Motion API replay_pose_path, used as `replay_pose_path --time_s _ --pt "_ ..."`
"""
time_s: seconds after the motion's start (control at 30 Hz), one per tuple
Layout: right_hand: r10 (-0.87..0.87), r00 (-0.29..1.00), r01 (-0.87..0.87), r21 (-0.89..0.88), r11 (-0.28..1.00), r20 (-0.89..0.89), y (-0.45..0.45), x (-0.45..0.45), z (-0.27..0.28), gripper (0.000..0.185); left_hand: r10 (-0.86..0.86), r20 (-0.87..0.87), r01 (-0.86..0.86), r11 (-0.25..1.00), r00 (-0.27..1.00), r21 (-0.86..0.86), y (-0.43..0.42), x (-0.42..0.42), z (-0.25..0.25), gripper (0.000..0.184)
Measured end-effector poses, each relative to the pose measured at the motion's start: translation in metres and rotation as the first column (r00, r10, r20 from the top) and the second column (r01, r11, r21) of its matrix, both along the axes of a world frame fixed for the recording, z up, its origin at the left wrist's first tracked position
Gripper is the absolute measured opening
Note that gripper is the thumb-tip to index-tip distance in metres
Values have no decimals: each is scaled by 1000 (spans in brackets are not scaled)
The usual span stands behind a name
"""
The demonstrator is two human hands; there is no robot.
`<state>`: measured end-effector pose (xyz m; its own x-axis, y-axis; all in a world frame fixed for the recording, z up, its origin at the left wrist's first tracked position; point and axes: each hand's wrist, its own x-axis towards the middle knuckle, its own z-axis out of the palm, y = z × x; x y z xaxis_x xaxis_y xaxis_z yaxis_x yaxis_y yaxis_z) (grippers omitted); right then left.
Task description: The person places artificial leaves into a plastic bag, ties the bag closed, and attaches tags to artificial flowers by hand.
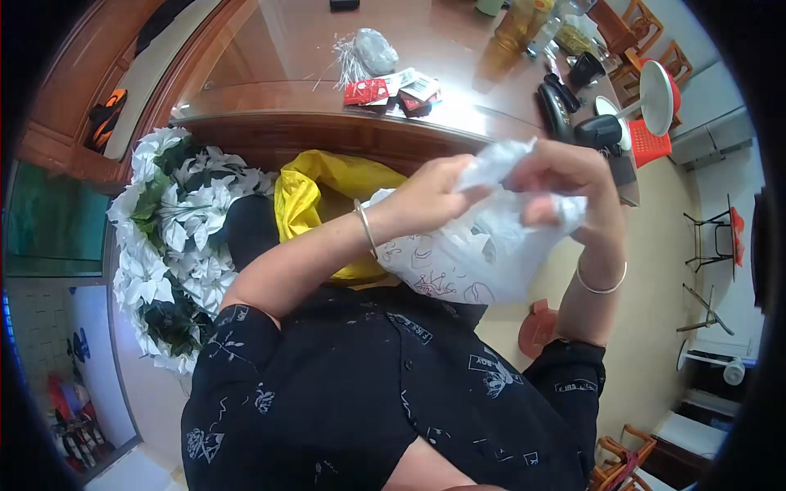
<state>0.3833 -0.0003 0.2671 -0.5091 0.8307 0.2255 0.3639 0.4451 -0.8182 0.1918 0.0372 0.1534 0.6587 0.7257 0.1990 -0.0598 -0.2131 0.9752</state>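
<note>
A white plastic bag (pixel 499 266) with red print hangs in front of my body, over my lap. My left hand (pixel 438 195) is closed on the bag's upper edge at its left side. On the other side my right hand (pixel 573 168) grips the rim, its thumb pressing the plastic. The bag's mouth is spread between the two hands, and something pale shows inside, too unclear to name. Some fingers are smeared by motion. Left of the bag, a yellow plastic bag (pixel 299 200) lies open below the table edge, partly behind my left forearm.
White artificial flowers (pixel 196 213) with green leaves are heaped at my left. On the glass-topped table (pixel 270 78) lie red and white packets (pixel 393 88), a clear bundle (pixel 375 51), bottles and a black case (pixel 555 114). A red stool (pixel 539 329) stands on the floor.
</note>
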Motion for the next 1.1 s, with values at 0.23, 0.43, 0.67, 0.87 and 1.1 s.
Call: replay_pose_path --time_s 0.23,0.43,0.67,0.87,1.1 --pt "-4 984 -22 142 990 180 31 -36 -23 28 -405 -179 419 906 896 49 1 -17 17 49" --pt "-107 955 39 239 970 277 45 -51 -42 13 -490 54 462 772 870 -436 6 -23 12 60" --pt "34 939 13 -132 991 342 37 -33 -29 28 -232 -41 186 863 972 -470 -3 -20 15 40" --pt "-116 936 213 -273 938 332 8 -10 -36 25 -267 140 290 689 954 -664 21 -33 7 39" --pt "-221 971 224 -32 974 89 -35 -37 -58 27 -270 153 301 687 951 -661 20 -34 -4 27"
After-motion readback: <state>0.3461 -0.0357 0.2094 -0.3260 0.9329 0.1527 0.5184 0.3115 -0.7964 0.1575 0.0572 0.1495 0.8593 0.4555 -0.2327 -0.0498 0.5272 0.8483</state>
